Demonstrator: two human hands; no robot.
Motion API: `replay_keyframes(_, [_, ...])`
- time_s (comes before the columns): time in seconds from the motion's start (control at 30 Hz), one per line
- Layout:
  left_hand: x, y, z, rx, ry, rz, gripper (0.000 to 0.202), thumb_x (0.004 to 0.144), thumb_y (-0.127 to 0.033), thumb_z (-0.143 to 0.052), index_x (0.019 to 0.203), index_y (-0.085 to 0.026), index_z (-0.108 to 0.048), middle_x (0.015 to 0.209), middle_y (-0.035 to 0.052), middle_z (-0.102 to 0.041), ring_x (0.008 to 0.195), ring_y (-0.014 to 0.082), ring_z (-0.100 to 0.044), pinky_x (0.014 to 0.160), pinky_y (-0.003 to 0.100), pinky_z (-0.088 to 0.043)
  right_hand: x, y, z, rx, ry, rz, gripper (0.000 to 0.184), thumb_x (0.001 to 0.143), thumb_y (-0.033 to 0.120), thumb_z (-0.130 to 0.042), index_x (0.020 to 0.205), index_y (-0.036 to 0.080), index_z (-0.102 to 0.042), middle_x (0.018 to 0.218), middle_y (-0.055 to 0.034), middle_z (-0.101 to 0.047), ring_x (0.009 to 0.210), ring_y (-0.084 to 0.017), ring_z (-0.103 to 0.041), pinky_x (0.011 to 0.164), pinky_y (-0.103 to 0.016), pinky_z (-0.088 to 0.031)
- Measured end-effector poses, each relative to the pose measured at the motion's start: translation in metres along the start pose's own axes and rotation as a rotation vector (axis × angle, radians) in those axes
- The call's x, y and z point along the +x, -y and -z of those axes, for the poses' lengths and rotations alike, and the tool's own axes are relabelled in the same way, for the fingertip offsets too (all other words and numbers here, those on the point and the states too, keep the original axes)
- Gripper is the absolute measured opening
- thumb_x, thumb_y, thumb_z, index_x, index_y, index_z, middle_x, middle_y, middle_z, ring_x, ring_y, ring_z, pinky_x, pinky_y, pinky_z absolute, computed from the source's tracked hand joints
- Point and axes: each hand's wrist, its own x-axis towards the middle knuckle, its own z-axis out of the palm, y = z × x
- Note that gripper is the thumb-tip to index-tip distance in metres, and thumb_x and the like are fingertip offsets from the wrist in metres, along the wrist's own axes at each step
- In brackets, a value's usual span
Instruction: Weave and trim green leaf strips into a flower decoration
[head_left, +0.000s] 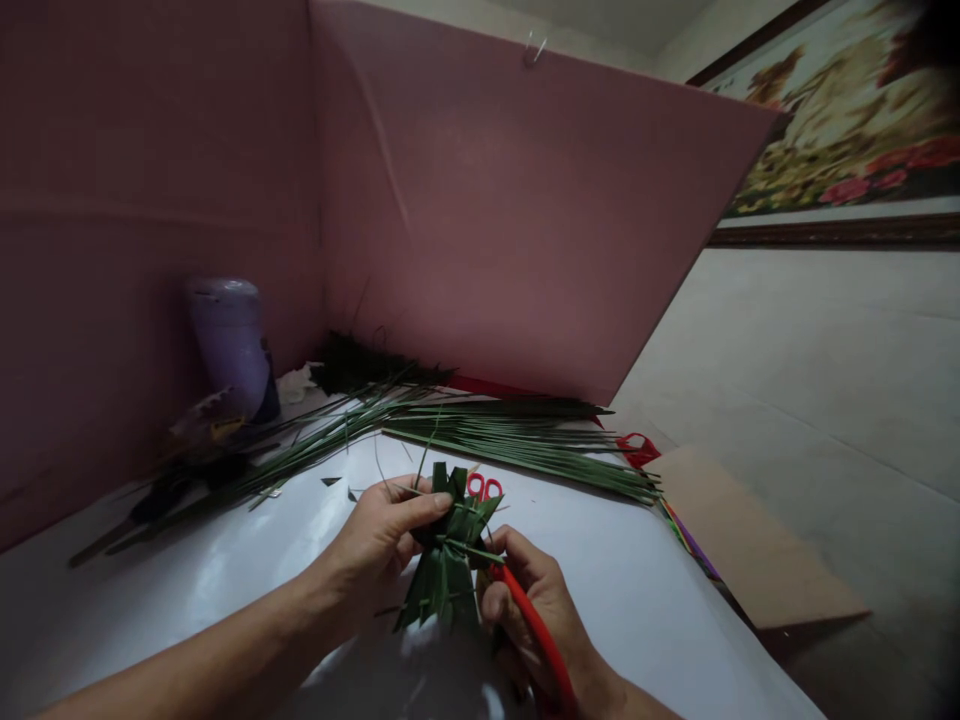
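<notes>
My left hand pinches the upper part of a woven green palm-leaf piece between thumb and fingers. Strips are tied round the piece's middle, and its lower end flares out. At its right side, my right hand wraps round a tool with a long curved red handle. The tool's working end lies against the leaf piece and is mostly hidden, so its exact kind is unclear. Just behind the piece, two red finger loops of scissors show on the white tabletop.
Long green palm fronds stretch across the back of the table, with more leaves to the left. A purple container stands at the back left. Pink panels enclose the back and left. A brown board lies at right.
</notes>
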Motion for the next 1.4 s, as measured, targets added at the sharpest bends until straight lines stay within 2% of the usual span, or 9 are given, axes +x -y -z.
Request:
replay_keyframes(0.17, [0.001,0.002,0.003,-0.01,0.017,-0.006,0.019,0.065,-0.019,-0.072,0.06,-0.015,-0.054,0.055,-0.0008,-0.058,0.051,0.0099,-0.054,0.056,0.023,-0.043,-0.001,0.003,-0.001,-0.023,-0.012,-0.065,0.044,0.065,0.05,-0.073,0.08,0.019,-0.046,0.056,0.0067,-0.045,0.04,-0.003,-0.028,0.037,-0.016,-0.019])
replay_keyframes(0.47, [0.0,-0.003,-0.001,0.006,0.005,-0.013,0.018,0.062,-0.02,-0.074,0.06,-0.013,-0.057,0.057,0.0014,-0.06,0.052,0.0106,-0.054,0.054,0.023,-0.042,0.003,-0.011,0.002,0.043,-0.017,0.016,0.051,0.059,0.055,-0.075,0.079,0.019,-0.045,0.053,0.0064,-0.044,0.045,-0.005,-0.028,0.042,-0.018,-0.019])
replay_keyframes(0.57, [0.001,-0.002,0.0,0.006,-0.012,-0.004,0.019,0.06,-0.019,-0.075,0.059,-0.013,-0.057,0.056,0.0016,-0.061,0.052,0.0111,-0.055,0.054,0.023,-0.043,0.004,-0.015,0.006,0.017,0.02,0.015,0.047,0.063,0.054,-0.073,0.078,0.019,-0.045,0.055,0.0059,-0.044,0.046,-0.005,-0.027,0.043,-0.019,-0.021])
replay_keyframes(0.7, [0.003,0.001,0.002,0.006,-0.009,0.006,0.017,0.061,-0.018,-0.074,0.061,-0.014,-0.058,0.056,0.001,-0.061,0.051,0.0107,-0.055,0.054,0.022,-0.042,0.003,-0.014,0.007,-0.01,0.036,0.048,0.041,0.07,0.049,-0.069,0.076,0.018,-0.045,0.052,0.0081,-0.035,0.046,-0.005,-0.023,0.043,-0.018,-0.02])
replay_keyframes(0.87, [0.003,-0.001,0.004,0.022,-0.01,0.004,0.017,0.063,-0.017,-0.073,0.06,-0.014,-0.057,0.055,-0.0002,-0.059,0.051,0.0097,-0.054,0.054,0.021,-0.041,0.001,-0.006,0.006,-0.079,-0.017,0.073,0.045,0.071,0.058,-0.063,0.082,0.018,-0.045,0.05,0.01,-0.031,0.043,-0.003,-0.018,0.038,-0.016,-0.015])
replay_keyframes(0.97, [0.0,-0.006,0.003,0.056,0.04,-0.005,0.014,0.067,-0.021,-0.071,0.064,-0.012,-0.06,0.06,0.0019,-0.06,0.054,0.01,-0.054,0.055,0.02,-0.041,0.001,-0.001,0.005,-0.08,0.008,0.025,0.05,0.07,0.064,-0.06,0.087,0.02,-0.044,0.05,0.0106,-0.032,0.039,-0.003,-0.02,0.035,-0.014,-0.018])
replay_keyframes(1.03, [-0.002,-0.01,0.002,0.072,0.073,-0.003,0.013,0.07,-0.023,-0.069,0.068,-0.011,-0.063,0.065,0.0042,-0.062,0.057,0.0106,-0.055,0.055,0.02,-0.041,0.002,0.001,0.005,-0.061,0.025,-0.014,0.056,0.067,0.069,-0.058,0.089,0.021,-0.043,0.05,0.0112,-0.032,0.036,-0.003,-0.023,0.034,-0.014,-0.025])
replay_keyframes(1.17, [-0.003,-0.014,0.003,0.097,0.119,0.014,0.015,0.074,-0.025,-0.066,0.071,-0.011,-0.064,0.07,0.0073,-0.065,0.059,0.0116,-0.056,0.055,0.021,-0.04,0.004,0.003,0.005,-0.052,0.093,-0.003,0.063,0.06,0.075,-0.057,0.089,0.02,-0.043,0.054,0.0092,-0.037,0.042,-0.004,-0.03,0.04,-0.016,-0.035])
replay_keyframes(1.4, [-0.003,-0.014,0.006,0.169,0.055,-0.039,0.018,0.066,-0.024,-0.072,0.067,-0.014,-0.058,0.063,0.0039,-0.064,0.056,0.0127,-0.055,0.056,0.024,-0.04,0.003,0.006,0.007,-0.089,0.157,0.009,0.059,0.067,0.072,-0.054,0.093,0.02,-0.041,0.054,0.0086,-0.039,0.038,-0.005,-0.035,0.038,-0.019,-0.041])
